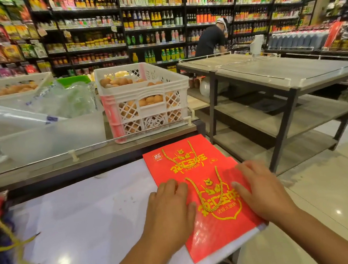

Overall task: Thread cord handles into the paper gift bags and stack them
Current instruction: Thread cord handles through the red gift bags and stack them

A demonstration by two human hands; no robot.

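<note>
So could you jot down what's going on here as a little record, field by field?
place: shop aisle, white counter
near bag: red paper bag lying flat, gold cord handle threaded
far bag: second red bag flat, partly under the near one, also with a gold cord
left hand: fingers straight, flat on the near bag
right hand: fingers straight, flat on the near bag
loose cords: yellow, at the counter's left edge, blurred
behind: white crate of eggs

Two bags [211,197] lay overlapped on the counter [87,217], a crate [143,100] behind them, shelving [283,89] to their right.
</note>
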